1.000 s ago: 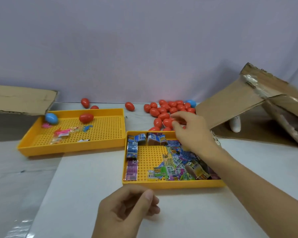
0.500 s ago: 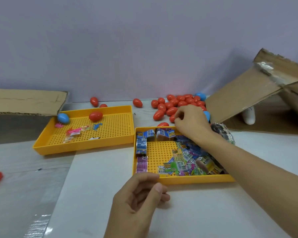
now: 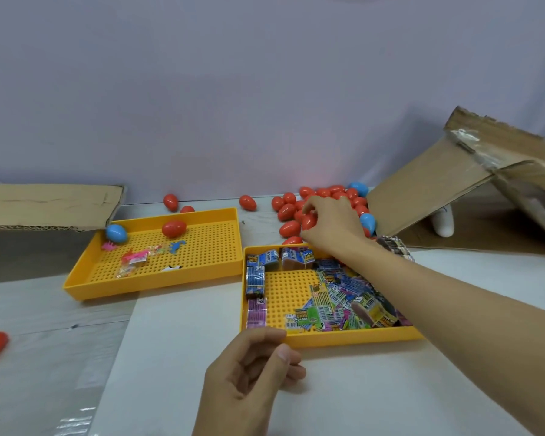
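Far beyond the right hand point(image 3: 331, 225), a plain pale wall point(image 3: 233, 89). Under both hands, a white sheet point(image 3: 177, 357) laid over a grey tabletop point(image 3: 29, 309). Right of the right hand, an open cardboard box point(image 3: 422, 196) tipped on its side, likely where the eggs spilled from. Between the two hands, a yellow perforated tray point(image 3: 343, 339) heaped with printed packets point(image 3: 337, 297). Left of it, a second yellow tray point(image 3: 107, 289) holding small toys point(image 3: 136, 258). Left hand point(image 3: 249, 372) resting on the sheet just in front of the near tray, fingers loosely curled round nothing, seemingly waiting. Right hand stretched over that tray into the pile of red eggs point(image 3: 328, 193), fingertips closed round one red egg point(image 3: 309, 221), apparently to lift it out.
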Demonstrator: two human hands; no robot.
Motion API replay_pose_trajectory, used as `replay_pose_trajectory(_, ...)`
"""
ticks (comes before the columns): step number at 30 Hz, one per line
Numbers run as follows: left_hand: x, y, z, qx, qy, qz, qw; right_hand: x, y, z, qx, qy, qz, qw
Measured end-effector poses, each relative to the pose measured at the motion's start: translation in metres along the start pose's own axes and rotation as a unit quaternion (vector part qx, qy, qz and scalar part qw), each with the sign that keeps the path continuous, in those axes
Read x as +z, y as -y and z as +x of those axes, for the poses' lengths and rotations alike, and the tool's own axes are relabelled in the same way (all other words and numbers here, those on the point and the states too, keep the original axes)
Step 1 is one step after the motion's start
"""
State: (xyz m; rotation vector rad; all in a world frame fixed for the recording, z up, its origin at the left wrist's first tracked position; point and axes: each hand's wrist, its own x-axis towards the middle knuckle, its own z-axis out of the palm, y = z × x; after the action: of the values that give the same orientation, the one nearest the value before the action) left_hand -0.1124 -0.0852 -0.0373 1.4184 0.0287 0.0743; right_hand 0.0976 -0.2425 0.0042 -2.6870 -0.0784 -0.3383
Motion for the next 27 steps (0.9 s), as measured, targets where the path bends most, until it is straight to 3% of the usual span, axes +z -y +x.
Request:
replay_pose_trajectory(4,0.001,0.003,0.001,0.008,-0.007,-0.017,1.000,-0.023,0.008,-0.035,-0.080,-0.100,0.155,0.980)
replay_pose_trajectory(7,0.001,0.000,0.002,-0.001,-0.031,-0.082,0.996,-0.048,0.019,-0.087,-0.128,-0.092,0.259,0.953)
replay_pose_trajectory(11,0.001,-0.007,0.001,0.003,-0.035,-0.135,0.990,-0.057,0.026,-0.162,-0.188,-0.091,0.281,0.937)
replay_pose_trajectory(20,-0.001,-0.009,-0.011,0.058,0.025,-0.023,0.998,-0.034,0.028,-0.208,-0.134,-0.016,0.353,0.926)
replay_pose_trajectory(24,-0.003,-0.009,-0.006,0.104,0.003,0.000,0.995,-0.039,0.019,-0.208,-0.057,0.105,0.494,0.861)
replay_pose_trajectory(27,-0.004,-0.007,-0.004,0.104,0.012,0.012,0.994,-0.040,0.013,-0.202,0.040,0.140,0.560,0.816)
